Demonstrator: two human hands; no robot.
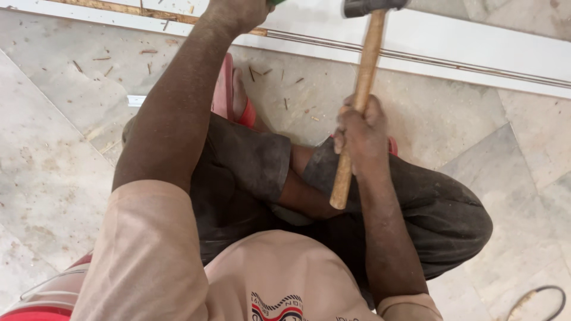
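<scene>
You are sitting low on the floor with your knees bent, and you look down at your own arms.

Your right arm reaches forward from the bottom of the picture, with the elbow a little bent. Your right hand (pixel 360 135) is closed tight around the wooden handle of a hammer (pixel 361 89). All the fingers wrap around the handle, so there is no gap between them and the wood. You grip it a bit below the middle. A short piece of the handle sticks out under your hand, toward your knee. The long part goes up and away from you, tilted a little to the right. The dark metal head of the hammer is at the very top edge of the picture, right above a long white board (pixel 464 41).

Your left arm stretches out long and straight, up toward the top of the picture. Your left hand (pixel 241 10) is at the top edge, over the white board. Most of the hand is cut off, so you cannot tell how the fingers are set. A tiny bit of something green shows next to it, but it is too small to know what it is.

The white board lies flat across the floor in front of you. It has thin dark lines along it. Small wood chips (pixel 279 80) are scattered on the pale stone floor (pixel 53 172) near it. Your foot in a red sandal (pixel 225 89) rests just under your left arm.
</scene>
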